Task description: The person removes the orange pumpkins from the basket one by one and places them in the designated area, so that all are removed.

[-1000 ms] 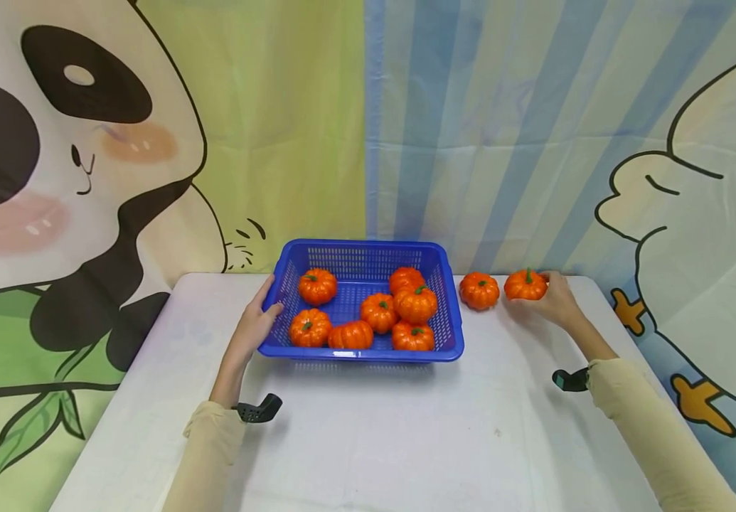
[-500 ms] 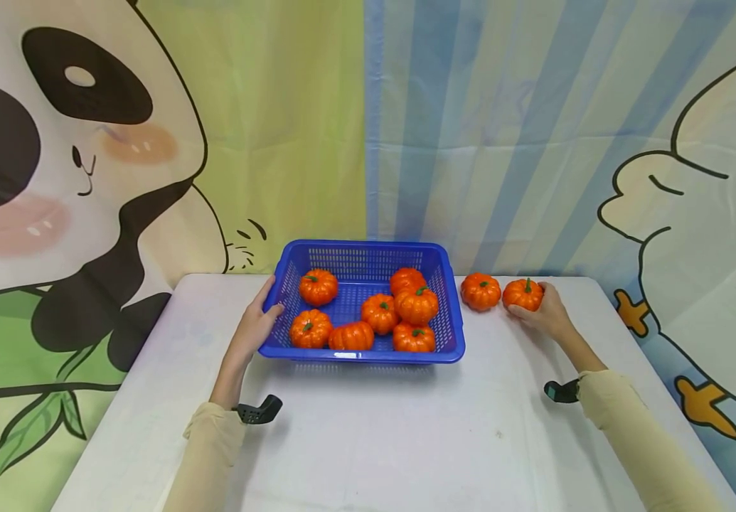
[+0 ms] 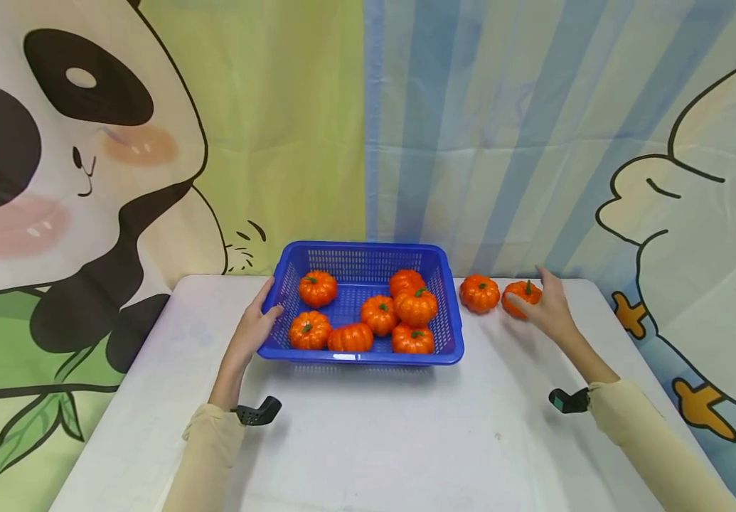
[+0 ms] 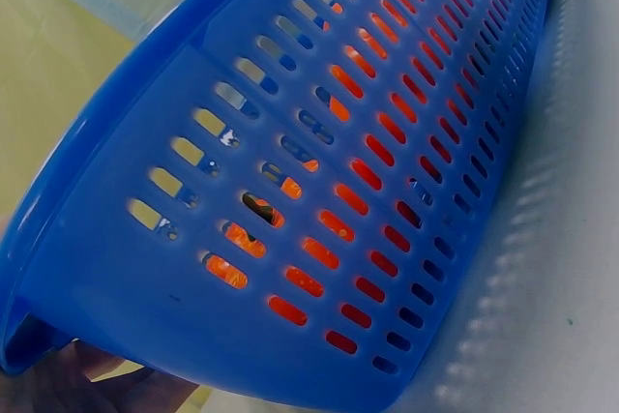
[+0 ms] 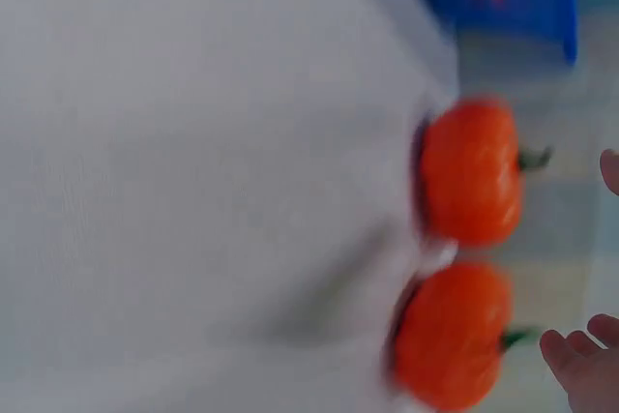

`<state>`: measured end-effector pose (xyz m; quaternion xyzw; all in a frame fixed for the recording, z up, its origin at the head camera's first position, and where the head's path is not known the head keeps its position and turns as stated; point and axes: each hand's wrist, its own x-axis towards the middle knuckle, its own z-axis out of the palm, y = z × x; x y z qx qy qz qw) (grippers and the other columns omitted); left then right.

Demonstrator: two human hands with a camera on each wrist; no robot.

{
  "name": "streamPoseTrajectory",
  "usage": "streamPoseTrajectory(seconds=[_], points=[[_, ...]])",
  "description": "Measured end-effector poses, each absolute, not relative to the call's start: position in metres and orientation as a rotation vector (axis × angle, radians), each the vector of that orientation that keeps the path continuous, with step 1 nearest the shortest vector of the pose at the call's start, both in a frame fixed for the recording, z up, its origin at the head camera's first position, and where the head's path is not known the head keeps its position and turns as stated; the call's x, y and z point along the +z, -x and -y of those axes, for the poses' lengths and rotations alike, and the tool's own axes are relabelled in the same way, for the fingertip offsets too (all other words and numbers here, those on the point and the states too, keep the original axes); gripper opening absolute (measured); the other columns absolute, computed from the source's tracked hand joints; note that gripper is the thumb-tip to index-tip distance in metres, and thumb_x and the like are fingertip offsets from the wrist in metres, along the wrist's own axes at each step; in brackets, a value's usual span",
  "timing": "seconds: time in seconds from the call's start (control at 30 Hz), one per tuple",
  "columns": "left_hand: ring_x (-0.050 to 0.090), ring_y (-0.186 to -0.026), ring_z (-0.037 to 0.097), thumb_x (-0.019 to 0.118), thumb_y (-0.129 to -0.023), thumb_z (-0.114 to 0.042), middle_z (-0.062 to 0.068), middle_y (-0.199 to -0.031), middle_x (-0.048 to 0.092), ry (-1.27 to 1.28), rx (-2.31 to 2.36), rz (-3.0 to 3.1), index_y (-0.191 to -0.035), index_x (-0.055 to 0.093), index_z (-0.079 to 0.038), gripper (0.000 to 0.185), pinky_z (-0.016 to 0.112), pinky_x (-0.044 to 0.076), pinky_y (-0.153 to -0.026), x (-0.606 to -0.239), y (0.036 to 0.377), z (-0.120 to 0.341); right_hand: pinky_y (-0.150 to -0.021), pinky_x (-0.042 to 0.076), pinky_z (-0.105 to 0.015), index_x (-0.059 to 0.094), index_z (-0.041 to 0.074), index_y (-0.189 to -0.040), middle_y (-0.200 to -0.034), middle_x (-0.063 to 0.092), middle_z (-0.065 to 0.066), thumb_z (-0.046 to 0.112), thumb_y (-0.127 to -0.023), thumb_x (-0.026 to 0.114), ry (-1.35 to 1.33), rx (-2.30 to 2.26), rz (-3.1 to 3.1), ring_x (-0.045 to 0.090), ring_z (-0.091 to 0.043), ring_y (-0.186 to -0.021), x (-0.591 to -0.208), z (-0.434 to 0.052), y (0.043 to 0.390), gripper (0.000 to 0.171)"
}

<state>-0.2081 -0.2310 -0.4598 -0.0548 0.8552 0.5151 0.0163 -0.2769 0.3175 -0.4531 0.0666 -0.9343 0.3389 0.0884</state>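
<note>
A blue slotted basket (image 3: 368,358) stands at the back middle of the white table (image 3: 406,434) with several small orange pumpkins (image 3: 379,313) inside. My left hand (image 3: 254,326) grips its left rim, thumb hooked over the edge; in the left wrist view the basket wall (image 4: 290,142) fills the frame with my fingers (image 4: 87,384) under its corner. Two pumpkins sit on the table right of the basket, one (image 3: 479,293) beside the other (image 3: 521,294). My right hand (image 3: 548,306) hovers at the right one with fingers spread. The right wrist view shows both pumpkins (image 5: 471,184) (image 5: 447,336), blurred, and my fingertips (image 5: 580,360) apart from them.
A cartoon panda and striped backdrop (image 3: 368,128) hangs right behind the table's far edge. Black wrist mounts (image 3: 257,411) (image 3: 569,400) sit on both sleeves. Bare table surface stretches in front of the basket to the near edge.
My right hand lowered the right pumpkin onto the table beside the other, then opened its fingers off it. The left hand and basket have stayed still.
</note>
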Motion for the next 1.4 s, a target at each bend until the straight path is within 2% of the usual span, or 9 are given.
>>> streamPoseTrajectory(seconds=[0.13, 0.3, 0.5, 0.6, 0.83, 1.03, 1.2, 1.3, 1.4], points=[[0.025, -0.147, 0.041, 0.043, -0.1, -0.02, 0.017, -0.162, 0.019, 0.16, 1.594, -2.67, -0.157, 0.01, -0.03, 0.067, 0.06, 0.02, -0.118, -0.46, 0.208, 0.231, -0.103, 0.037, -0.065, 0.028, -0.008, -0.146, -0.144, 0.038, -0.034, 0.022, -0.088, 0.071, -0.342, 1.057, 2.715, 0.04, -0.049, -0.129, -0.43, -0.282, 0.248, 0.078], [0.024, -0.147, 0.041, 0.043, -0.1, -0.02, 0.016, -0.162, 0.018, 0.146, 1.607, -2.673, -0.157, 0.01, -0.029, 0.067, 0.06, 0.019, -0.118, -0.461, 0.209, 0.231, -0.097, 0.048, -0.058, 0.035, -0.002, -0.145, -0.145, 0.043, -0.026, 0.024, -0.088, 0.071, -0.487, 1.186, 2.712, 0.046, -0.044, -0.129, -0.413, -0.246, 0.218, 0.072], [0.024, -0.147, 0.041, 0.044, -0.1, -0.019, 0.016, -0.162, 0.018, 0.144, 1.615, -2.668, -0.157, 0.01, -0.026, 0.067, 0.06, 0.019, -0.118, -0.459, 0.209, 0.231, -0.087, 0.056, -0.044, 0.043, 0.003, -0.141, -0.143, 0.048, -0.018, 0.023, -0.089, 0.07, -0.596, 1.314, 2.72, 0.052, -0.037, -0.127, -0.401, -0.225, 0.197, 0.062], [0.024, -0.147, 0.041, 0.044, -0.099, -0.019, 0.016, -0.162, 0.018, 0.153, 1.616, -2.663, -0.157, 0.011, -0.026, 0.067, 0.061, 0.02, -0.118, -0.458, 0.209, 0.231, -0.085, 0.057, -0.038, 0.046, 0.003, -0.139, -0.141, 0.051, -0.018, 0.02, -0.089, 0.07, -0.663, 1.378, 2.704, 0.053, -0.036, -0.127, -0.396, -0.217, 0.192, 0.058], [0.023, -0.147, 0.041, 0.043, -0.1, -0.019, 0.016, -0.163, 0.018, 0.152, 1.615, -2.658, -0.157, 0.01, -0.027, 0.067, 0.06, 0.02, -0.118, -0.458, 0.209, 0.231, -0.089, 0.056, -0.046, 0.051, 0.003, -0.136, -0.138, 0.054, -0.019, 0.023, -0.092, 0.066, -0.78, 1.467, 2.768, 0.057, -0.041, -0.122, -0.386, -0.19, 0.184, 0.051], [0.024, -0.146, 0.043, 0.042, -0.1, -0.02, 0.016, -0.162, 0.017, 0.162, 1.601, -2.652, -0.157, 0.008, -0.03, 0.067, 0.062, 0.021, -0.116, -0.457, 0.208, 0.232, -0.092, 0.056, -0.039, 0.052, 0.007, -0.137, -0.141, 0.054, -0.017, 0.03, -0.096, 0.059, -0.995, 1.569, 2.893, 0.057, -0.037, -0.124, -0.375, -0.152, 0.188, 0.048], [0.025, -0.146, 0.043, 0.042, -0.1, -0.02, 0.017, -0.162, 0.018, 0.17, 1.599, -2.658, -0.157, 0.009, -0.029, 0.067, 0.062, 0.021, -0.116, -0.458, 0.206, 0.233, -0.094, 0.055, -0.04, 0.049, 0.011, -0.142, -0.146, 0.049, -0.016, 0.034, -0.096, 0.058, -1.107, 1.598, 3.089, 0.053, -0.036, -0.129, -0.37, -0.11, 0.203, 0.052], [0.024, -0.147, 0.042, 0.043, -0.1, -0.02, 0.016, -0.162, 0.018, 0.163, 1.603, -2.667, -0.157, 0.01, -0.027, 0.067, 0.061, 0.02, -0.117, -0.458, 0.207, 0.233, -0.093, 0.055, -0.042, 0.047, 0.013, -0.144, -0.149, 0.046, -0.014, 0.035, -0.096, 0.059, -1.102, 1.507, 3.237, 0.052, -0.034, -0.131, -0.374, -0.086, 0.212, 0.054], [0.023, -0.147, 0.04, 0.043, -0.1, -0.02, 0.015, -0.163, 0.017, 0.163, 1.609, -2.665, -0.157, 0.011, -0.027, 0.066, 0.06, 0.019, -0.118, -0.459, 0.208, 0.231, -0.1, 0.051, -0.043, 0.046, 0.016, -0.145, -0.151, 0.045, -0.011, 0.037, -0.095, 0.059, -1.112, 1.294, 3.359, 0.054, -0.032, -0.126, -0.381, -0.067, 0.219, 0.056]])
